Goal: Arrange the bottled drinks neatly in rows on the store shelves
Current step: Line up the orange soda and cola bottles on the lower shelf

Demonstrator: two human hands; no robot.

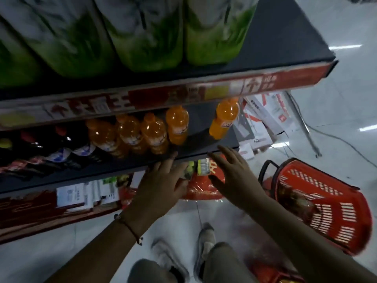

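Both hands, the left hand (163, 178) and right hand (232, 172), hover spread and empty at the near shelf edge (130, 166), probably reaching for the lone orange bottle (223, 119) standing apart (right of the orange row (142, 131)).

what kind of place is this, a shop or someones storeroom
Most likely a small shop or supermarket aisle: orange drink bottles stand in a row on a dark shelf with red price strips along its edge, and a red shopping basket sits on the tiled floor.
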